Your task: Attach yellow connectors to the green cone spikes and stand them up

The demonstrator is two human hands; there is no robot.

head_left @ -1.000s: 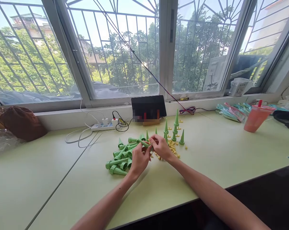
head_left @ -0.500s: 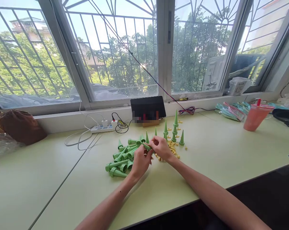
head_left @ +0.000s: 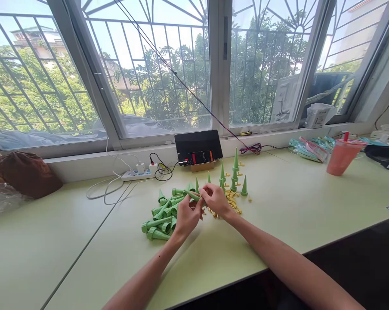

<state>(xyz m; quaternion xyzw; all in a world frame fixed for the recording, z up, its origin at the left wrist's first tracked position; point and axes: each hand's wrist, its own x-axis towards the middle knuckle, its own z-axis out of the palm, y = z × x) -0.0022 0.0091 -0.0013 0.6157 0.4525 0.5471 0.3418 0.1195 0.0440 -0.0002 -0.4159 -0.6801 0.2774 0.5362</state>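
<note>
My left hand (head_left: 186, 217) and my right hand (head_left: 215, 199) meet above the pale green table (head_left: 278, 215), both pinched round one green cone-shaped spike (head_left: 192, 196) held level between them. A heap of like green spikes (head_left: 162, 211) lies just left of my left hand. Small yellow parts (head_left: 232, 204) are scattered right of my right hand. Behind them several green spikes (head_left: 235, 172) stand upright, some with yellow parts on them.
A dark tablet (head_left: 198, 147) leans at the window sill, with a power strip (head_left: 138, 173) and cables to its left. A brown bag (head_left: 28, 173) sits far left. A pink cup (head_left: 343, 156) and teal packets (head_left: 309, 148) are at the right.
Both hands have kept hold of the same spike, shifting it only slightly. The view has tilted a little.
</note>
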